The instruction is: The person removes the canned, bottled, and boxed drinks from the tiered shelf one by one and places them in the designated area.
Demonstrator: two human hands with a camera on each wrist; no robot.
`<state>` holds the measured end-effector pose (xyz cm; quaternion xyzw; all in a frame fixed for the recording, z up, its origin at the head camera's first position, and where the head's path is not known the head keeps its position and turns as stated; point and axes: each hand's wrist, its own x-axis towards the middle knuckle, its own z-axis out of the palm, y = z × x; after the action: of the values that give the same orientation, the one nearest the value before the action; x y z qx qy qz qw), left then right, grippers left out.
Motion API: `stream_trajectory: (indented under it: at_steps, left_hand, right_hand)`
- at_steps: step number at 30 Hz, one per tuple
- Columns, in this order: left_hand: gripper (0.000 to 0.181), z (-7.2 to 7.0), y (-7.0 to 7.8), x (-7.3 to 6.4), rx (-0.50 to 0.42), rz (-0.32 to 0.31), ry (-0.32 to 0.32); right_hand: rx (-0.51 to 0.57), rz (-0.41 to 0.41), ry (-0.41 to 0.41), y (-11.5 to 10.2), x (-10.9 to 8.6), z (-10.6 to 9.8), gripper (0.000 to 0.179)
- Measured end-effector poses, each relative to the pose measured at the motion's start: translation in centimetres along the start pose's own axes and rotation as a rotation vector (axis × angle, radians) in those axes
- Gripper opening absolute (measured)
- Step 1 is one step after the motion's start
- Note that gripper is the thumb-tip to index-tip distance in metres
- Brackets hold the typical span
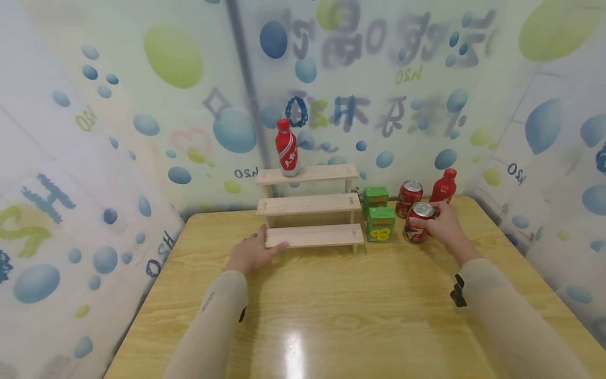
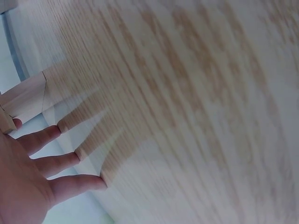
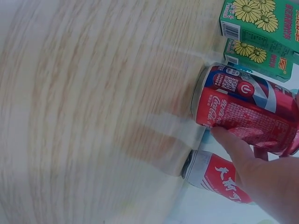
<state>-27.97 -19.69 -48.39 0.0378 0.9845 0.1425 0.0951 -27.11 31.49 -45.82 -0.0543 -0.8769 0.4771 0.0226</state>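
In the head view, a three-tier wooden step rack (image 1: pixel 312 204) stands near the back of the table. My left hand (image 1: pixel 253 251) holds the left end of its lowest board, with the thumb along the front. The left wrist view shows three spread fingers (image 2: pixel 77 182) reaching down to the tabletop beside the rack's wood (image 2: pixel 28 95). My right hand (image 1: pixel 447 226) grips a red Coca-Cola can (image 1: pixel 417 231) by its right side; the far side of the grip is hidden. Behind that can stands another red can (image 1: pixel 408 197). Close by the right hand is a red bottle (image 1: pixel 443 188).
A red bottle (image 1: pixel 286 150) stands on the rack's top board. Two green drink cartons (image 1: pixel 380 218), one behind the other, stand between the rack and the cans. A patterned curtain (image 1: pixel 402 116) encloses the table (image 1: pixel 331 316) at the back and sides.
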Motion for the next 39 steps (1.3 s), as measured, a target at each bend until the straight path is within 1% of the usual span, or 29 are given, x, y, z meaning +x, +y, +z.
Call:
stream_trajectory:
  at_steps: [3,7,14,21,28,35,39]
  left_hand:
    - [0.126,0.11,-0.02,-0.04,-0.006,0.001,0.001]
    - [0.128,0.08,-0.07,0.01,-0.009,0.002,0.008]
    - [0.128,0.05,-0.15,0.39,0.006,0.007,0.006]
    - [0.128,0.08,-0.22,0.34,0.010,-0.002,0.003]
    - [0.128,0.16,-0.21,0.45,0.026,0.019,0.012]
    - [0.128,0.09,-0.41,0.42,0.019,0.001,0.007]
    - [0.130,0.19,-0.44,0.62,0.023,-0.001,0.001]
  right_hand:
    - [-0.003,0.003,0.004,0.34,-0.03,0.15,0.089]
    - [0.012,0.009,0.004,0.22,0.09,0.20,0.087]
    - [0.027,0.028,-0.029,-0.09,0.51,-0.17,0.087]
    - [0.022,0.034,-0.044,-0.31,0.53,-0.17,0.091]
    - [0.040,0.023,-0.053,0.20,0.28,-0.15,0.088]
    - [0.043,0.025,-0.049,0.24,0.56,-0.05,0.089]
    - [0.052,0.020,-0.046,0.23,0.55,-0.04,0.090]
